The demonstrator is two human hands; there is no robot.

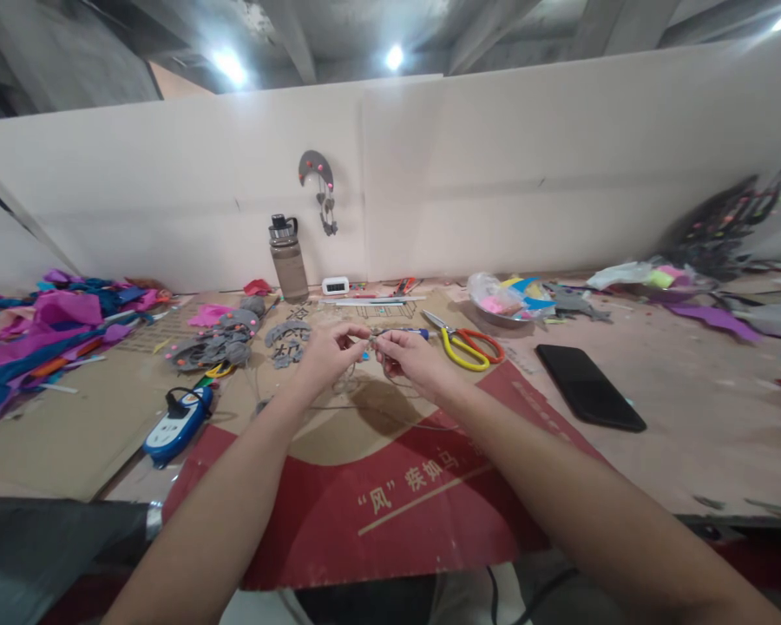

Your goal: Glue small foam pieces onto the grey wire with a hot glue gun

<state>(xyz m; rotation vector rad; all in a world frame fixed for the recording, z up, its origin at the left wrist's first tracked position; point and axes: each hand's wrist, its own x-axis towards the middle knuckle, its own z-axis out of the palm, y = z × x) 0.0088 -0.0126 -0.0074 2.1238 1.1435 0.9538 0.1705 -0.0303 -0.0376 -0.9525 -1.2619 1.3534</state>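
Observation:
My left hand [329, 351] and my right hand [407, 354] meet above the middle of the table, fingertips pinched together on a small thin thing between them, too small to name. A fine clear thread seems to loop down from the hands over the brown and red cardboard [364, 486]. Grey felt cut-outs [286, 340] lie just left of my left hand. Yellow and orange scissors [465, 343] lie just right of my right hand.
A black phone [589, 386] lies at the right, a blue and white power strip [177, 424] at the left. Coloured fabric scraps [45, 330] pile at the far left. A water bottle [288, 258], a small white clock [335, 285] and a bowl of scraps [504, 299] stand near the back wall.

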